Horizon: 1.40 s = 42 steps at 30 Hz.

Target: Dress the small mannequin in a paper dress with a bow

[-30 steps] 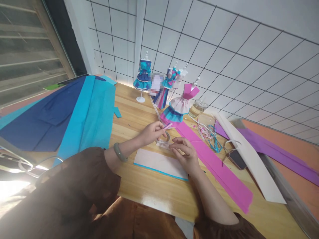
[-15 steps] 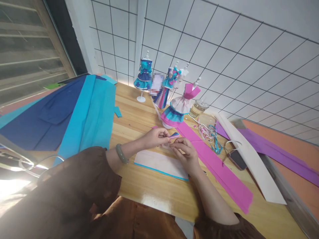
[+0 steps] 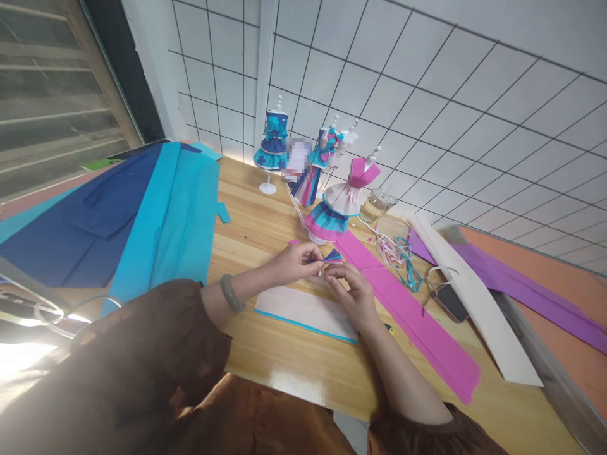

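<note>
My left hand (image 3: 302,261), with a bracelet on its wrist, is closed in a pinch on a small pleated paper piece (image 3: 334,255) striped in blue and pink. The pleats fan out to the right of my fingertips. Close below it, my right hand (image 3: 353,292) has its thumb and fingers pressed together. A tiny pale thing (image 3: 321,273) shows at the fingertips between the hands, too small to name. Beneath them a pale paper strip (image 3: 303,311) with a turquoise edge lies flat on the wooden table (image 3: 270,366).
Behind my hands stands a mini dress form in a pink and white dress (image 3: 342,199), with others (image 3: 271,148) farther back. Pink crepe paper (image 3: 427,328), a phone (image 3: 450,302) and tangled ribbon scraps (image 3: 410,268) lie right. Turquoise and navy paper sheets (image 3: 161,215) cover the left.
My right fingers have curled in closer together, just under the pleated piece. The striped fan shows slightly more spread and turned; my left hand stays nearly in place.
</note>
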Motion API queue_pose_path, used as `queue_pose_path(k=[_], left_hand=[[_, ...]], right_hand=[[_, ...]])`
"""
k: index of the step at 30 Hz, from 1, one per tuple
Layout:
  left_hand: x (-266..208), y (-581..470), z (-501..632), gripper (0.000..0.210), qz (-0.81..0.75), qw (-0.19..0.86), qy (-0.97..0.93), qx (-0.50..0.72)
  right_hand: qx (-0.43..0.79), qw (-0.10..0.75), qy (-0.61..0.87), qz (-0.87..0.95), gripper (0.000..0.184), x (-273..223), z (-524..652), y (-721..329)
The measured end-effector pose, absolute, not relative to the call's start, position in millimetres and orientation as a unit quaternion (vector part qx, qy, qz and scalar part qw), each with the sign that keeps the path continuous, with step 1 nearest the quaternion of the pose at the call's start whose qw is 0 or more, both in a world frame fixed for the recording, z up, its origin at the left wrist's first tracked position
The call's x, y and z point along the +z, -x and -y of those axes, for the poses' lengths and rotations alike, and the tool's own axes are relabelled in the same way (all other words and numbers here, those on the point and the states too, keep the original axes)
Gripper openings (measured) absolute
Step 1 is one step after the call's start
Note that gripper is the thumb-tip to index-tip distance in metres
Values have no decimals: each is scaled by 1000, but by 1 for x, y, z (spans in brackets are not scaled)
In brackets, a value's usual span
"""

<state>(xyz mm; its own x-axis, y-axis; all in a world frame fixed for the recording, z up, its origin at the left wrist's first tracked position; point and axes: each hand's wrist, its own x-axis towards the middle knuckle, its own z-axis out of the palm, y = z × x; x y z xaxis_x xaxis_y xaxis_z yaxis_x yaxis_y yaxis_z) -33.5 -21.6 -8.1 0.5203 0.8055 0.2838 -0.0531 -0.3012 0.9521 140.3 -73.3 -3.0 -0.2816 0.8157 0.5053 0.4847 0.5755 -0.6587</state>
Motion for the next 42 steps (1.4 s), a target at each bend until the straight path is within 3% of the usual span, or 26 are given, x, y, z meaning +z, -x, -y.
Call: queue_pose_path(k=[8,15,20,26,33,42], left_hand=[[-7,33,22,14,-289,507,-707,399],[-7,33,23,19,-281,570,-664,394],[-3,33,23,21,-290,583,-650,390],[-4,33,22,24,-283,642,-599,385],[-8,32,18,29,-292,670,-565,383],[-13,33,15,27,-310,671,-551,388]], right_hand=[[258,437,439,741,10,-6,75,-135],[358,473,443,672,20,-10,74,-135],[351,453,458,680,19,-14,70,-137],[363,381,478,703,35,-17,71,-140],[369,399,458,704,28,-12,71,-136],[383,417,509,648,34,-14,67,-137]])
